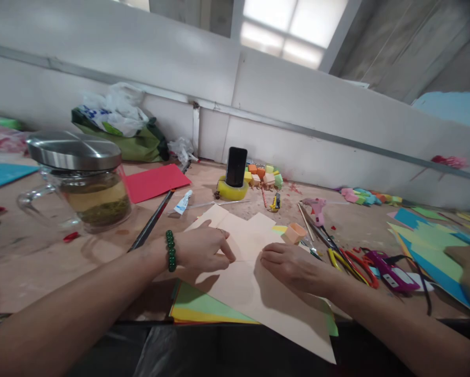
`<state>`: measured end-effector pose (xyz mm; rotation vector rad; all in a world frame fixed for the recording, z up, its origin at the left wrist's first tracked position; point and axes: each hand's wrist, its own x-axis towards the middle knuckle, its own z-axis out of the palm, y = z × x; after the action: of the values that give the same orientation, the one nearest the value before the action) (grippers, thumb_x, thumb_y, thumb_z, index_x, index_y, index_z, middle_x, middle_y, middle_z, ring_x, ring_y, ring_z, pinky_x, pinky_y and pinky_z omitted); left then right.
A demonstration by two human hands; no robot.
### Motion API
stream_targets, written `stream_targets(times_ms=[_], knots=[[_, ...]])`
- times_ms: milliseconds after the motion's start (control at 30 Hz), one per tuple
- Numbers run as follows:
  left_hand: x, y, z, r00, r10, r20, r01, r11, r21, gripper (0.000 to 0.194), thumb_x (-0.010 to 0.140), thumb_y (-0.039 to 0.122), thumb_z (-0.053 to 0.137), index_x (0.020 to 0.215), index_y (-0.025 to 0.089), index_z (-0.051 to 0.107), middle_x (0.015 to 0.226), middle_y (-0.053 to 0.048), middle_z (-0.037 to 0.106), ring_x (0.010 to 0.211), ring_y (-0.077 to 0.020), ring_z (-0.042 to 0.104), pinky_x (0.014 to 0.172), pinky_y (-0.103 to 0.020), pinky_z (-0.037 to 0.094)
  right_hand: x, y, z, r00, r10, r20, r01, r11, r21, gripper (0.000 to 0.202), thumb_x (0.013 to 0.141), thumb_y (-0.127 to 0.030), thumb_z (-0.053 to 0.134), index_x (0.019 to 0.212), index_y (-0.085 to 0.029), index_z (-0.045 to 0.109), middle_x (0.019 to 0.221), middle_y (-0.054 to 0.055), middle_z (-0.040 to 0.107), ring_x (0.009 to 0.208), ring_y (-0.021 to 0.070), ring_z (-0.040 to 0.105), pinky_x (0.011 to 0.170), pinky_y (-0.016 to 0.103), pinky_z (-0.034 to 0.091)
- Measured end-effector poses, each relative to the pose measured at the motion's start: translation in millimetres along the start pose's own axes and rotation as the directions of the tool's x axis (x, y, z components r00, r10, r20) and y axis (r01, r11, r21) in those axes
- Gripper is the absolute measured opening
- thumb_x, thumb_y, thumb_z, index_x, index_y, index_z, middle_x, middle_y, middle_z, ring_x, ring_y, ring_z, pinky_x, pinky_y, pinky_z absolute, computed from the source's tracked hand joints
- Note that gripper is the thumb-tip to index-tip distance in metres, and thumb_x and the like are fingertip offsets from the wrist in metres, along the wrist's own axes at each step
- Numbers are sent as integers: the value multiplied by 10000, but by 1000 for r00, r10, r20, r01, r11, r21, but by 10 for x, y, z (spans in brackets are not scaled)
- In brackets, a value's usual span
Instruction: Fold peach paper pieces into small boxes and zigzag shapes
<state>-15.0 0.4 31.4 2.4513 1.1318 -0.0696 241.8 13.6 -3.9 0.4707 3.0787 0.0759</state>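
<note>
A large pale peach sheet [242,285] with creases and notched far edges lies over green and yellow sheets [207,306] at the table's front edge. On its left part rests my left hand [205,247], fingers apart and holding nothing, a green bead bracelet [171,251] at the wrist. My right hand [290,264] lies on the sheet's right side with its fingers pressed together; what is under the fingertips is hidden. Just beyond that hand sits a small peach paper box [295,232]. The sheet's near corner hangs past the table edge.
A glass mug of tea [95,201] with a metal lid and a red sheet [156,182] are at left. A phone [236,166] stands on yellow tape [232,189], near small paper boxes [264,177]. Scissors [362,267] and glue guns [394,272] lie right.
</note>
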Motion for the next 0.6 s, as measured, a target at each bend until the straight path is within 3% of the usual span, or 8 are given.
stream_targets(times_ms=[133,233,333,400,500,600], knots=[[-1,1,4,1000,-19,8,19,1000,16,353,754,220,489,995,270,743,1216,-101,644,1237,-299,497,1098,-588,156,-183,29,2,995,95,23,-94,995,-43,249,919,-75,400,872,-124,641,855,114,628,849,196,540,750,321,465],[-10,-11,8,1000,-23,-2,23,999,30,368,733,221,507,1015,276,736,1204,-100,636,1224,-301,502,1092,-584,181,-155,-4,-26,982,181,-48,-186,975,-119,272,885,-34,399,809,-134,640,806,102,630,807,194,542,712,308,452],[-28,-7,43,998,39,-58,-33,995,92,357,703,206,537,992,279,733,1162,-98,635,1179,-307,524,1070,-596,222,19,-86,-61,982,114,-150,-124,990,-63,266,884,-44,407,1004,-137,625,1000,118,645,916,194,550,796,311,451],[-40,31,100,985,127,-115,-106,980,171,316,690,213,560,958,251,722,1127,-108,637,1152,-315,532,1057,-578,262,148,-147,-86,995,62,-83,-60,998,25,237,871,-68,449,1025,-156,605,1029,104,640,912,184,550,792,297,454],[-52,147,230,974,177,-141,-128,945,301,234,684,269,591,876,156,662,869,-108,651,855,-281,614,1047,-554,304,258,-220,-132,996,71,52,-76,992,99,173,782,-76,530,916,-157,602,973,85,640,870,193,544,752,295,464],[-75,267,346,965,151,-215,-69,935,347,303,731,319,573,966,138,633,920,-126,647,923,-295,598,1108,-549,227,256,-261,-157,991,102,89,-109,991,84,221,766,-87,530,971,-138,596,991,98,632,891,209,538,757,312,468]])
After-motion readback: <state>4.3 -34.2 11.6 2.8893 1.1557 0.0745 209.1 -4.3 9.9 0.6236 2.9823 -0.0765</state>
